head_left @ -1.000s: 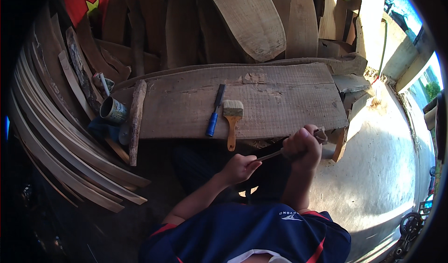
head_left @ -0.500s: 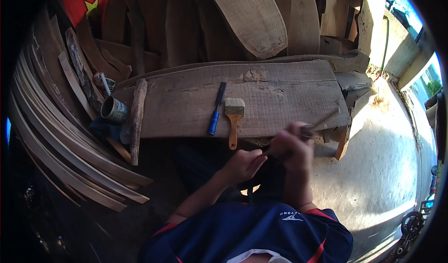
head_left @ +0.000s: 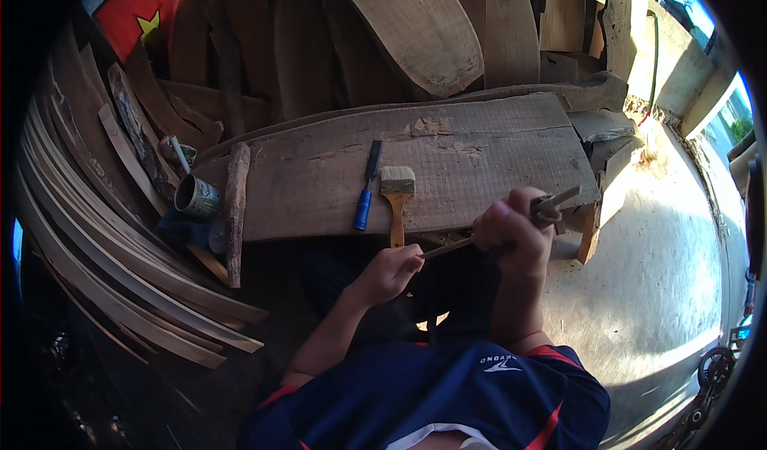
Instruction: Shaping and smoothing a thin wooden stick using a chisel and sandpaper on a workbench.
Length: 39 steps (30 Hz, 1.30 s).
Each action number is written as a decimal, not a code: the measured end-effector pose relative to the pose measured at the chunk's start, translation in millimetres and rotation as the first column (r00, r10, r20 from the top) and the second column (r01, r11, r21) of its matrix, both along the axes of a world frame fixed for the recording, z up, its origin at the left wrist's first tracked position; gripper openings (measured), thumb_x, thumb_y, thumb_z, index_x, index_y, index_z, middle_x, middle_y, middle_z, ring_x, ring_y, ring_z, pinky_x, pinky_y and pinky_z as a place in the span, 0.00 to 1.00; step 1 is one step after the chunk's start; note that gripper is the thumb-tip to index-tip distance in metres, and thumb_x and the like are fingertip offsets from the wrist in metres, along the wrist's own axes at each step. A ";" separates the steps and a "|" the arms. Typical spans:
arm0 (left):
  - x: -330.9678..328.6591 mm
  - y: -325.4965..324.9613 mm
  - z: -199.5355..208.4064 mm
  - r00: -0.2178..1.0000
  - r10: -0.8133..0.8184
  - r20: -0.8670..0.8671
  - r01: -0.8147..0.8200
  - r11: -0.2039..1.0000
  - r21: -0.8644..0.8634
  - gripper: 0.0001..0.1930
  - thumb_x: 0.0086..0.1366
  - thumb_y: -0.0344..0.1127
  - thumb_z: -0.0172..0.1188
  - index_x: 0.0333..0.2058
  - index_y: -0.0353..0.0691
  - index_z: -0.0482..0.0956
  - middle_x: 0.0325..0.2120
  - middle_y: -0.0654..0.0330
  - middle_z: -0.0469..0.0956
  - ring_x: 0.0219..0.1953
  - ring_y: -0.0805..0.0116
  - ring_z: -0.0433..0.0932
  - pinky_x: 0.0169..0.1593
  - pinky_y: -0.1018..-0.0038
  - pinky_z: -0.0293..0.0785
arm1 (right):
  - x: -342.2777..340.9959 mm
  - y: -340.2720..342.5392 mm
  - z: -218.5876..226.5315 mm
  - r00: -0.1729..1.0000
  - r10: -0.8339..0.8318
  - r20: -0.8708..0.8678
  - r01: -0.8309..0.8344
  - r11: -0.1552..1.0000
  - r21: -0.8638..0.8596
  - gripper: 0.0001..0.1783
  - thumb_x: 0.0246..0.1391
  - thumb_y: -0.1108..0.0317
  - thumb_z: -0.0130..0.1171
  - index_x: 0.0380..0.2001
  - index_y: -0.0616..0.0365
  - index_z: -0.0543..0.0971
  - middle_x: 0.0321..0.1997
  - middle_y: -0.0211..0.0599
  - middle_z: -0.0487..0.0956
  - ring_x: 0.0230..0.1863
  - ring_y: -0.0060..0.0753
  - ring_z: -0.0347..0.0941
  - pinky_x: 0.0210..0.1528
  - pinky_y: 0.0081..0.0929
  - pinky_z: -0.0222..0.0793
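Note:
My left hand (head_left: pixel 389 275) is closed on the near end of a thin wooden stick (head_left: pixel 449 248), just off the workbench's near edge. Higher and to the right, my right hand (head_left: pixel 518 230) wraps around the same stick, whose far end pokes out past the fist. A small brownish piece (head_left: pixel 546 209) surrounds the stick at that fist; what it is I cannot make out. On the plank beyond lie a chisel (head_left: pixel 367 186) with a blue handle and a flat paintbrush (head_left: pixel 398 185) with pale bristles. The brush's wooden handle points toward my left hand.
A thick rough plank (head_left: pixel 296 170) forms the work surface, with a bark-edged stick (head_left: pixel 236 210) across its left end. A tin can (head_left: pixel 196 197) stands beyond that. Long curved wood strips (head_left: pixel 120 266) fill the left side. Boards (head_left: pixel 415 34) lean at the back.
My hands have moved apart, the left toward the left and the right upward to the right. More of the stick shows between them, and less sticks out past my right fist.

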<state>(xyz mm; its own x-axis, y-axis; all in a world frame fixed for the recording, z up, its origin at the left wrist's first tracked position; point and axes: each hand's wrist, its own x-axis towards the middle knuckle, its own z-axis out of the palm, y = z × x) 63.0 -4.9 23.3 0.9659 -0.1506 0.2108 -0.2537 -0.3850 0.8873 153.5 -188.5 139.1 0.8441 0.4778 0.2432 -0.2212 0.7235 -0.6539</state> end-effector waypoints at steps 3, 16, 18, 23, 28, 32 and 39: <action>2.2 1.6 -14.8 0.985 0.129 0.116 -0.143 0.983 0.115 0.19 0.65 0.48 0.46 0.28 0.35 0.68 0.22 0.58 0.69 0.26 0.69 0.71 0.30 0.76 0.64 | -1.4 1.8 1.2 0.945 -0.136 0.297 0.180 0.975 -0.126 0.19 0.47 0.80 0.45 0.12 0.49 0.52 0.06 0.24 0.52 0.06 0.19 0.45 0.09 0.23 0.43; -21.3 -22.6 -43.7 0.954 0.298 -0.041 -0.301 0.949 -0.098 0.15 0.65 0.43 0.46 0.35 0.36 0.74 0.31 0.58 0.72 0.34 0.70 0.72 0.37 0.77 0.67 | 60.5 45.7 -12.7 0.769 -0.270 0.579 0.521 0.790 -0.323 0.20 0.53 0.69 0.55 0.11 0.50 0.61 0.09 0.17 0.59 0.10 0.10 0.53 0.12 0.14 0.43; -22.3 -29.3 -47.1 0.966 0.255 -0.038 -0.257 0.958 -0.123 0.19 0.67 0.46 0.41 0.34 0.35 0.74 0.30 0.57 0.72 0.33 0.70 0.72 0.38 0.77 0.67 | 74.8 58.3 -49.1 0.781 -0.270 0.563 0.524 0.774 -0.356 0.20 0.53 0.69 0.54 0.11 0.50 0.60 0.10 0.16 0.58 0.12 0.08 0.53 0.13 0.14 0.44; -30.1 -23.2 -47.1 0.961 0.254 -0.110 -0.272 0.941 -0.204 0.21 0.68 0.46 0.39 0.33 0.34 0.74 0.29 0.58 0.72 0.33 0.71 0.72 0.39 0.78 0.67 | 63.9 36.0 29.8 0.766 -0.356 0.536 0.533 0.817 -0.220 0.20 0.52 0.68 0.55 0.09 0.54 0.64 0.08 0.19 0.62 0.11 0.10 0.56 0.13 0.15 0.47; -29.7 -16.1 -53.8 0.957 0.238 -0.164 -0.277 0.919 -0.282 0.21 0.68 0.45 0.38 0.33 0.34 0.74 0.29 0.59 0.72 0.33 0.72 0.72 0.39 0.78 0.67 | 80.0 30.4 46.8 0.701 -0.433 0.567 0.634 0.743 -0.217 0.18 0.51 0.69 0.55 0.10 0.55 0.66 0.08 0.19 0.61 0.12 0.10 0.55 0.14 0.16 0.47; -23.9 -19.0 -50.5 0.961 0.208 -0.181 -0.254 0.925 -0.282 0.22 0.69 0.46 0.37 0.33 0.34 0.74 0.29 0.59 0.72 0.33 0.73 0.72 0.39 0.78 0.68 | 105.0 67.2 -77.5 0.702 -0.391 0.595 0.688 0.586 -0.427 0.20 0.48 0.70 0.55 0.08 0.58 0.61 0.08 0.20 0.57 0.15 0.11 0.52 0.16 0.21 0.47; -29.3 -20.9 -42.1 0.971 0.169 -0.171 -0.219 0.916 -0.336 0.26 0.68 0.50 0.33 0.33 0.34 0.74 0.28 0.59 0.73 0.33 0.72 0.73 0.40 0.77 0.68 | 74.6 37.3 5.9 0.719 -0.432 0.544 0.625 0.745 -0.234 0.22 0.51 0.72 0.54 0.08 0.56 0.60 0.09 0.16 0.55 0.14 0.08 0.49 0.15 0.18 0.42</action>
<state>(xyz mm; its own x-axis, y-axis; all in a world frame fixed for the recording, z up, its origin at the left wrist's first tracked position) 33.7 -25.8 -18.8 0.9915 0.1023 0.0805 -0.0732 -0.0730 0.9946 228.1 -151.2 145.0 0.8314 0.1148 0.5437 0.4920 0.3027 -0.8163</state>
